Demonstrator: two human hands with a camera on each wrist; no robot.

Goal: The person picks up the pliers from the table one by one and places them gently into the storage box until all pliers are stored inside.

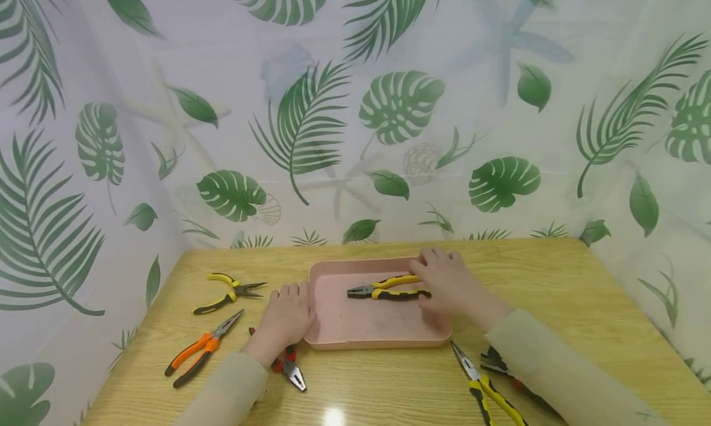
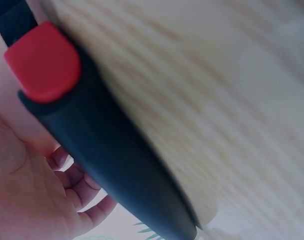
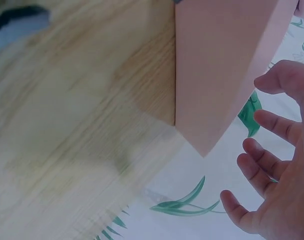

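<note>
A shallow pink tray (image 1: 336, 320) sits between both hands on the wooden table. Inside it lies a pair of yellow-and-black combination pliers (image 1: 379, 289), jaws pointing left. My left hand (image 1: 286, 315) touches the tray's left wall, fingers relaxed. Under that wrist is a pair of red-and-black pliers (image 1: 291, 371); one dark handle (image 2: 116, 150) fills much of the left wrist view. Over the tray's right end is my right hand (image 1: 447, 284), close by the yellow pliers' handle ends. Its spread, slightly bent fingers (image 3: 257, 175) show nothing between them in the right wrist view.
Small yellow-and-black needle-nose pliers (image 1: 236, 290) and orange-and-black long-nose pliers (image 1: 208, 346) lie at the left. Near the right sleeve are yellow-and-black long-nose pliers (image 1: 472, 376) and a partly covered dark tool (image 1: 494, 361). A leaf-patterned sheet (image 1: 355, 167) stands behind the table.
</note>
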